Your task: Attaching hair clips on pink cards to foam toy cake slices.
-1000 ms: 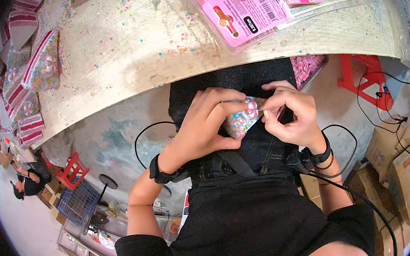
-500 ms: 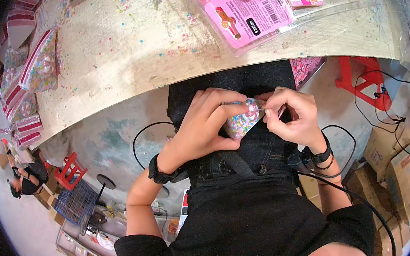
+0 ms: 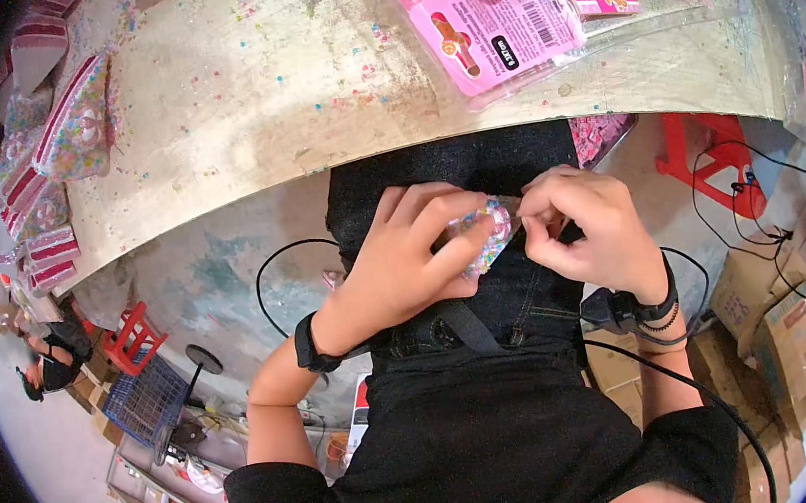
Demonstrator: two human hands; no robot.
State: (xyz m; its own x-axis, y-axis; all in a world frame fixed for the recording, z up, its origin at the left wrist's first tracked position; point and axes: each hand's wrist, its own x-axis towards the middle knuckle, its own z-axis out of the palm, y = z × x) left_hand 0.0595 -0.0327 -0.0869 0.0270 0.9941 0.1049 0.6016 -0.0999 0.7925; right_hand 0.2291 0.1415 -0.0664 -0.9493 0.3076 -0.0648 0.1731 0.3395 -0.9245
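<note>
The left hand (image 3: 405, 271) cupped a small clear bag of coloured beads (image 3: 488, 236), fingers curled around it, over the lap and below the surface (image 3: 242, 121) edge. The right hand (image 3: 583, 233) pinched the bag's top edge just beside it. The sealing step appeared in hand; the next move called for steady fingertip pressure along the opening.

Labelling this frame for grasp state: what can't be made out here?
Head view:
- Bead packet: mostly covered by left hand and right hand; open or sealed unclear.
- Right fingertips: curled under, contact hidden.
- Pink packets: cut off by top edge.
- Striped packets: bent and blurred at left rim.
</note>
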